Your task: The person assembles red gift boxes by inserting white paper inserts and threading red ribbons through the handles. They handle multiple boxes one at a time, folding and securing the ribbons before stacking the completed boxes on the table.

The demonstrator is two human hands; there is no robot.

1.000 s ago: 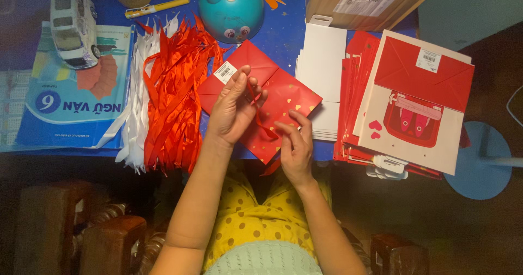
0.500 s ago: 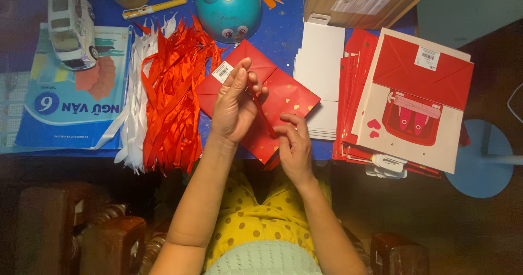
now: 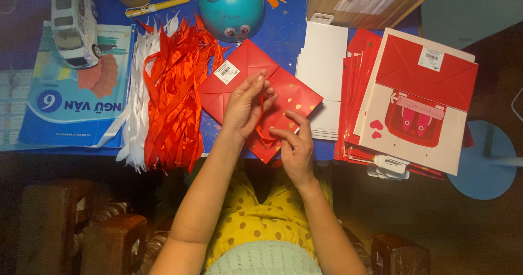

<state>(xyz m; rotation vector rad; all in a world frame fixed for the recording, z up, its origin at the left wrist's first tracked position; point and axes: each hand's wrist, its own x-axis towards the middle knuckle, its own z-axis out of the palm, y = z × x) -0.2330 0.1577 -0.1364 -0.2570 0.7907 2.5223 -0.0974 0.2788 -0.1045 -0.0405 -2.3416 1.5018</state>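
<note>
two hands on a red ribbon over a red envelope

head view: the left hand (image 3: 246, 107) rests on a red envelope (image 3: 259, 98) that lies open on the blue surface (image 3: 289, 35), just in front of the person's body. its grip is nearly closed: thumb and forefinger pinch the upper end of a thin red ribbon (image 3: 261, 107), and the other fingers curl loosely beside them. the right hand (image 3: 294, 147) lies lower and to the right on the same envelope, near its lower corner. its fingers are bent and pressed against the lower loop of the ribbon, but whether they actually clamp it cannot be told from here. the ribbon runs from the left fingertips down to the right hand, curving over the envelope's gold-dotted flap. a white sticker sits on the envelope's upper left face.

just left of the envelope lies a heap of red ribbons (image 3: 174, 95) with white ribbons (image 3: 136, 106) along its far edge. further left, a blue booklet (image 3: 76, 106) lies flat with a white toy van (image 3: 73, 27) on its upper corner. a teal round toy (image 3: 231, 8) stands beyond the envelope, and a yellow pen (image 3: 158, 5) lies to its left. to the right of the envelope are a stack of white cards (image 3: 324, 62), then a pile of red envelope packs (image 3: 419, 101) with a cardboard box (image 3: 359, 0) behind them.
</note>
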